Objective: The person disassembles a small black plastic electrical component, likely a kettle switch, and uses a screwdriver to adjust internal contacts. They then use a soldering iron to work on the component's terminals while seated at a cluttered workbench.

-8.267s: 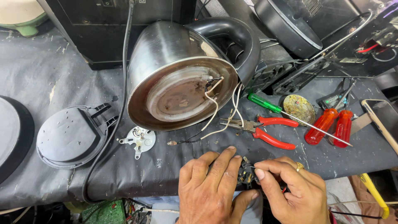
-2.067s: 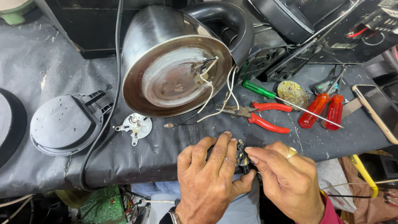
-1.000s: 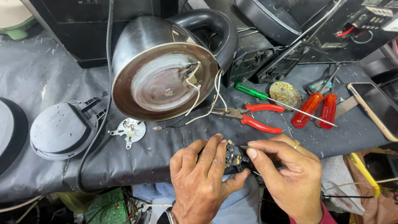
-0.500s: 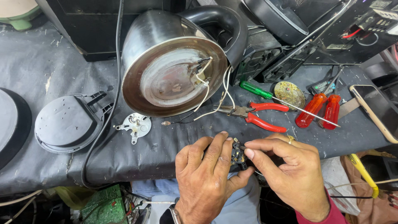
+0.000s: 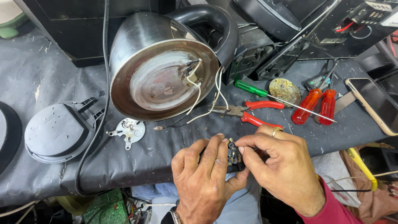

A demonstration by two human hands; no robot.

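My left hand (image 5: pixel 203 178) and my right hand (image 5: pixel 282 166) meet at the near edge of the bench, both pinching a small black electrical part (image 5: pixel 233 156) with metal contacts. Most of the part is hidden by my fingers. Beyond them lies a steel electric kettle (image 5: pixel 166 70) on its side, open bottom facing me, with loose white wires (image 5: pixel 207 97) hanging out. Red-handled pliers (image 5: pixel 253 112) rest just behind my right hand.
A round black base cover (image 5: pixel 58 130) and a small metal disc part (image 5: pixel 129 130) lie at left. A green-handled screwdriver (image 5: pixel 253 89), two red-handled screwdrivers (image 5: pixel 317 105), a brass-coloured disc (image 5: pixel 285 91) and a phone (image 5: pixel 375 103) sit at right. A black cable (image 5: pixel 97 137) loops over the dark mat.
My hands stay together on the small black part, with the fingers shifting slightly around it. The view has wobbled a little; nothing on the bench has moved.
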